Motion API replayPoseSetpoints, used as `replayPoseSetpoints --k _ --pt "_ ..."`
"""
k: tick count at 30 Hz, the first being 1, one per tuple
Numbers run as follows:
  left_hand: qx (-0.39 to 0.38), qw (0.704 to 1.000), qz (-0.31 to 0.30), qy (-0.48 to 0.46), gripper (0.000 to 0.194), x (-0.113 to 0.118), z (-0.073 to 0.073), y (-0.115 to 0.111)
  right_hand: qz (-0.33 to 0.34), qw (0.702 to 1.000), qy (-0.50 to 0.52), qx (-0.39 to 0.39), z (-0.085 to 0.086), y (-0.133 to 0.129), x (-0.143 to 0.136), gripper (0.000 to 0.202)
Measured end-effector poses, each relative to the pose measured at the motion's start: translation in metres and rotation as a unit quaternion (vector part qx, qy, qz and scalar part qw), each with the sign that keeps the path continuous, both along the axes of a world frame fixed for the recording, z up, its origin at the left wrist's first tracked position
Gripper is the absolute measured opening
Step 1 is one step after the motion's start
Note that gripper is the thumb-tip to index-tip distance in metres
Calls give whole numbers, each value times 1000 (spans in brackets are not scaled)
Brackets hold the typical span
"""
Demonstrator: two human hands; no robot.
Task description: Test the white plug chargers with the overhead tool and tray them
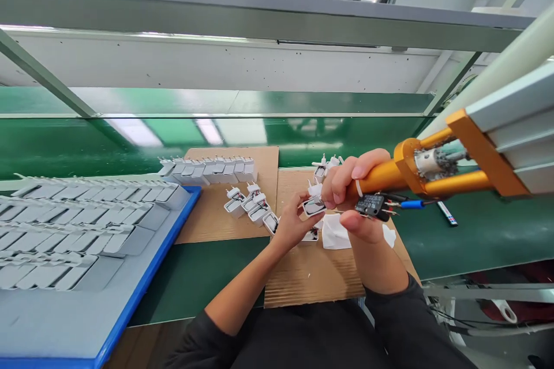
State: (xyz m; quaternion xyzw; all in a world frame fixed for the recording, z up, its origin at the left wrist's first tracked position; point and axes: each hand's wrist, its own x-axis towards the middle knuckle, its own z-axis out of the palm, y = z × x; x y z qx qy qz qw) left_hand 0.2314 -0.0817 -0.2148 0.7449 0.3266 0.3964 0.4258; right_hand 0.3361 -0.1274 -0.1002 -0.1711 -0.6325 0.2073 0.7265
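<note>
My left hand (289, 223) grips a white plug adapter (313, 206) with an open case, its prongs pointing up. Closed around the front of an orange hand tool (383, 177), my right hand (344, 184) holds it with its tip end at that adapter; the tip itself is hidden by my fingers. A black microswitch (371, 206) with wires is fixed along the tool. Several open adapters (255, 204) with wires inside lie left of my hands on cardboard (208, 233). Others stand behind my right hand. A white cloth or paper piece (335, 233) lies beneath the hands.
A blue-rimmed tray (142, 294) at left bears rows of white adapters (86, 222). Another adapter row (212, 170) stands behind the cardboard. The tool's thick grey arm (515, 127) fills the right side. A shelf beam (259, 14) crosses above the green bench (467, 242).
</note>
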Motion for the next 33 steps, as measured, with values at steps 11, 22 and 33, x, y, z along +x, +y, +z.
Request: replayPoseSetpoints --k 11,22,33 --pt "-89 986 -14 -138 44 -5 -7 -5 -37 999 13 0 1 2 -6 40" --pt "-75 985 -27 -153 43 -2 -4 -8 16 999 25 20 -2 0 -7 34" --pt "-120 970 -54 -203 47 1 -9 -9 26 999 41 9 -1 -5 -7 32"
